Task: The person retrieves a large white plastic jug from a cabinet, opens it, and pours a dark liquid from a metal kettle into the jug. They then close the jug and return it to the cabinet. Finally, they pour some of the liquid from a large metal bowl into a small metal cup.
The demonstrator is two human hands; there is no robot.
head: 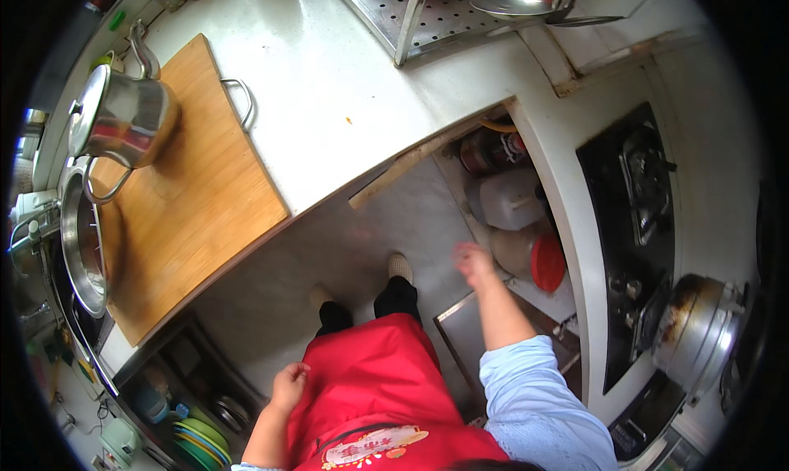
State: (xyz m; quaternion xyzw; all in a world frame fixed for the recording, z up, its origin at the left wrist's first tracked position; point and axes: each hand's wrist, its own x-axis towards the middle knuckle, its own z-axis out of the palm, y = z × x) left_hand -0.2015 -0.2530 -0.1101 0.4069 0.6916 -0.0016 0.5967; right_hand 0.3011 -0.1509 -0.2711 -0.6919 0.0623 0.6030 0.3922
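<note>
My left hand (290, 386) hangs beside the red apron (376, 372), its fingers loosely curled and nothing visible in it. Held out over the floor, my right hand (474, 264) is blurred by motion, with no object seen in it. Nearest to it is a jar with a red lid (548, 263) in the open space under the counter. A translucent plastic jug (508, 201) stands behind that jar. On the counter at left, a lidded steel pot (132, 119) rests on a wooden cutting board (209, 181), away from both hands.
A steel basin (83, 243) is at the sink, left of the board. To the right, a black gas stove (625, 181) bears a stained metal pot (696, 335). Stacked colored plates (200, 443) sit low at left. A ladle (515, 1) lies by the perforated metal rack (425, 15).
</note>
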